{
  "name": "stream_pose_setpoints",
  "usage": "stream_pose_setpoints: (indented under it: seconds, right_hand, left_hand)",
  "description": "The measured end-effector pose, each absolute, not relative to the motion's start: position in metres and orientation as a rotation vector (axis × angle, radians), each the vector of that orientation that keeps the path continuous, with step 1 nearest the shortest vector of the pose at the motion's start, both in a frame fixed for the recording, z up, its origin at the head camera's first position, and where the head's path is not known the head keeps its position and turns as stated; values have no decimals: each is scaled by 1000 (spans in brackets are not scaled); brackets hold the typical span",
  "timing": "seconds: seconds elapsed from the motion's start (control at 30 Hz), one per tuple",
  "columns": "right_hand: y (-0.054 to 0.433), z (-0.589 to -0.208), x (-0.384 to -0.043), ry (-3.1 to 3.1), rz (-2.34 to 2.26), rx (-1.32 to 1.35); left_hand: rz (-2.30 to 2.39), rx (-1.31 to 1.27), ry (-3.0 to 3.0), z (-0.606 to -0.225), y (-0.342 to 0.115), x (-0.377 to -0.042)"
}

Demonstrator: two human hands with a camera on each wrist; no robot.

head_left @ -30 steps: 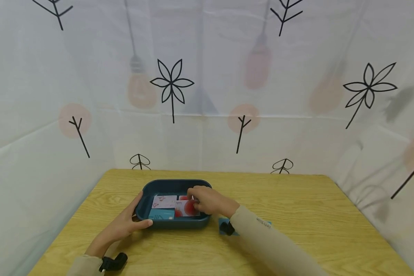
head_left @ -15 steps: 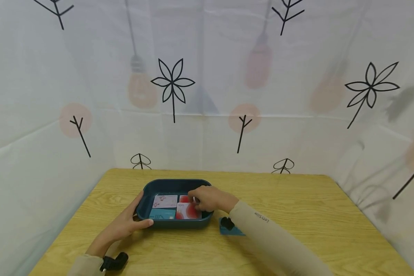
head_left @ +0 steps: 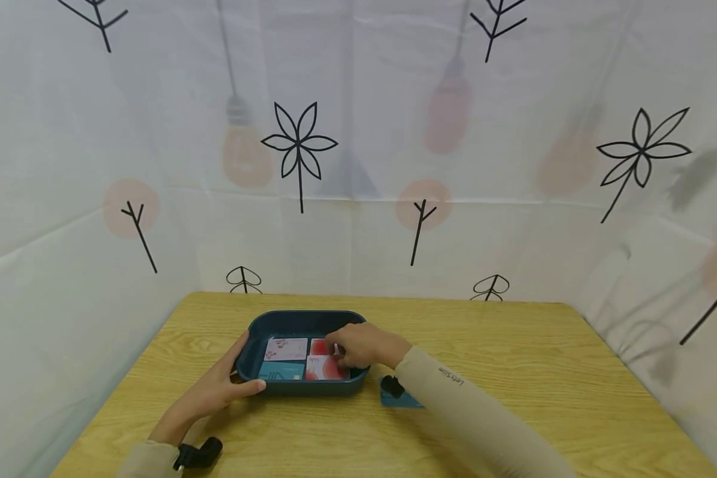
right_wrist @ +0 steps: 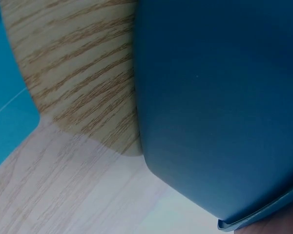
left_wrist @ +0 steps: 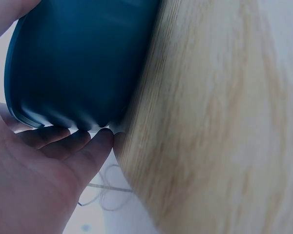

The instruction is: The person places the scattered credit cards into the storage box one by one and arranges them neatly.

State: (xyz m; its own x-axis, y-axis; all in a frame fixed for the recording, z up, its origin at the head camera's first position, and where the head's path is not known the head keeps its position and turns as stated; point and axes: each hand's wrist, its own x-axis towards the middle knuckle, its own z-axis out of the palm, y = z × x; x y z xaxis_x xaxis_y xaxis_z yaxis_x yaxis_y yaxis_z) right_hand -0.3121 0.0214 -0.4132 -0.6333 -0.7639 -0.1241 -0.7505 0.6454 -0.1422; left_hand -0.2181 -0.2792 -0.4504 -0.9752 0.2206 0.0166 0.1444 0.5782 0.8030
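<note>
A dark blue-green tray (head_left: pixel 301 388) stands on the table with several cards inside. My left hand (head_left: pixel 215 385) holds its left end, thumb on the near rim and fingers along the side. In the left wrist view the fingertips (left_wrist: pixel 105 138) touch the outer wall. Reaching in from the right, my right hand (head_left: pixel 361 345) has curled fingers and thumb at the red-and-white card (head_left: pixel 322 368) in the near right part. Another red card (head_left: pixel 318 346) lies behind it, partly hidden by the fingers. On the left are a pale pink-patterned card (head_left: pixel 285 348) and a blue card (head_left: pixel 282 371).
Right of the tray, a second blue card (head_left: pixel 397 398) lies on the wooden table (head_left: pixel 484 338), partly under the right forearm in the head view. A white patterned cloth (head_left: pixel 358 252) hangs behind the table.
My right hand has moved the red-and-white card slightly right and toward the near wall, uncovering more of the red card behind. My left hand stays on the tray.
</note>
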Motion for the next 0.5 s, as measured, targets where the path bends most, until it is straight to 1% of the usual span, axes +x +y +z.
stream_pose_setpoints:
  seconds: [0.5]
  right_hand:
    - [20,-414,-312,2689,-85,-1277]
  left_hand:
    - [1387,319,2708,-452,-280,-219]
